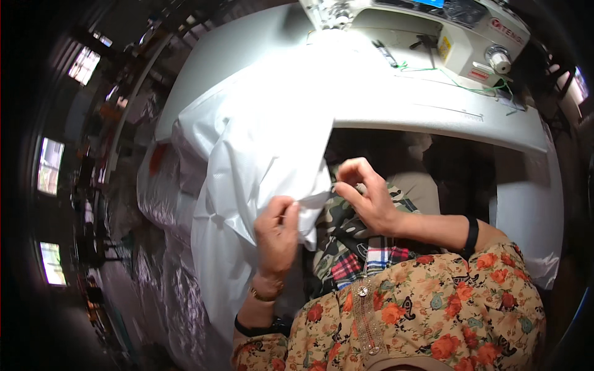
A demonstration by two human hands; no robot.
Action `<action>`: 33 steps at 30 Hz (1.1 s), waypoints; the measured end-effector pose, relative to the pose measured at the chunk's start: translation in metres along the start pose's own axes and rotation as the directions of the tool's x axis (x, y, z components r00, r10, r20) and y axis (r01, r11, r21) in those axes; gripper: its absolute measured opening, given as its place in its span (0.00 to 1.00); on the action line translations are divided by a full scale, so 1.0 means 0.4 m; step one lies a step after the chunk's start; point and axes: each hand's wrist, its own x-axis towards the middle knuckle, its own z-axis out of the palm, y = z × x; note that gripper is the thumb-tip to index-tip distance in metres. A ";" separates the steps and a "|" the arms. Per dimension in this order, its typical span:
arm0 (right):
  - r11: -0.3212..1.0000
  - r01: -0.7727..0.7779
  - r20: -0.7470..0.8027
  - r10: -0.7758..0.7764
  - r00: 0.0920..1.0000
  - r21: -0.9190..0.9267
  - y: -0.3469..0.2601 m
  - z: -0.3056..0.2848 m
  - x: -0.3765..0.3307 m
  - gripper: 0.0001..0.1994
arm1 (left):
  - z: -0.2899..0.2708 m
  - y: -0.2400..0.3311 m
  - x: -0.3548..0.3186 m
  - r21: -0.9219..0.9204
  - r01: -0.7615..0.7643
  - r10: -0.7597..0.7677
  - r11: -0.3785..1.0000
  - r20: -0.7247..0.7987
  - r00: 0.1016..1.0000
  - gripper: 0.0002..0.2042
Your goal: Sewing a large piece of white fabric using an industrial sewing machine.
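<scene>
Pinching the lower right edge of the glossy white sheet (226,157) between thumb and fingers of the left hand (276,234). Holds the right hand (370,195) just beside that edge, above the camouflage-patterned cloth (341,226) on the lap, with fingers curled toward the thumb; cannot tell if gripping anything thin there. Find the sheet draped over the front edge of the pale sewing table (229,46), extending up toward the white sewing machine (461,51), partly lost in glare. Note green thread (489,93) near the handwheel (497,59).
</scene>
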 end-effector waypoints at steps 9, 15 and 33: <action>0.941 0.188 0.511 -0.312 0.801 0.280 0.017 0.378 0.318 0.19 | -0.162 0.310 0.155 0.442 -0.510 0.385 0.738 0.344 0.856 0.02; 0.943 0.330 0.480 -0.310 0.821 0.043 0.107 0.399 0.193 0.16 | -0.158 0.204 0.136 0.525 -0.758 0.258 0.388 0.727 0.636 0.06; 0.601 0.753 0.772 -0.334 0.541 -0.268 -0.013 -0.074 0.424 0.07 | 0.024 -0.091 -0.025 0.108 -0.087 0.098 0.990 -0.098 0.990 0.02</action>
